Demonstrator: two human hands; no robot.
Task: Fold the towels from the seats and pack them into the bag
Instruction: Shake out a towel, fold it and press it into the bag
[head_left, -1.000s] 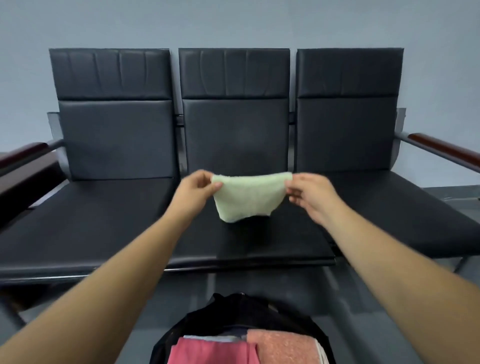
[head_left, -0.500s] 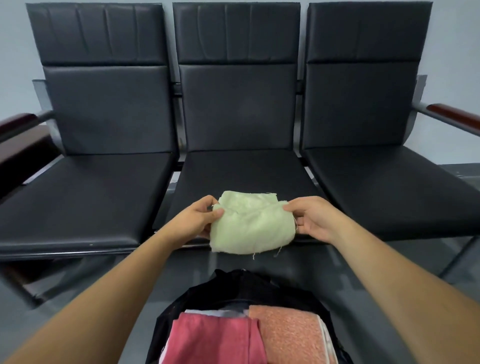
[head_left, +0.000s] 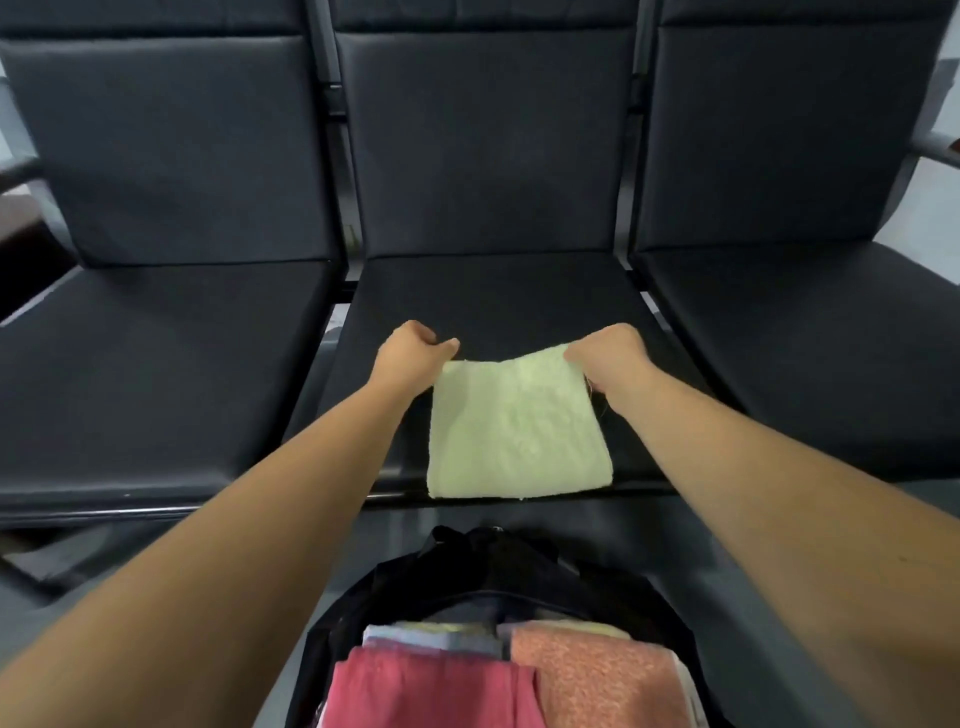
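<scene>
A pale green towel (head_left: 517, 431) lies flat on the front of the middle seat (head_left: 498, 296), folded into a rough square. My left hand (head_left: 413, 351) pinches its far left corner and my right hand (head_left: 608, 353) pinches its far right corner. Below, near the bottom of the view, a black bag (head_left: 467, 561) stands open on the floor. Inside it lie a folded red towel (head_left: 431, 691), a folded orange-pink towel (head_left: 592, 675) and a light blue one (head_left: 426, 636) underneath.
Three black padded seats stand in a row with high backs; the left seat (head_left: 156, 353) and right seat (head_left: 810, 332) hold nothing. A wooden armrest (head_left: 21, 244) shows at the far left. Grey floor (head_left: 78, 582) surrounds the bag.
The towel, held up in the air a second ago, has come down and now lies spread flat on the middle seat. Both hands still pinch its far corners. The view has tilted downward.
</scene>
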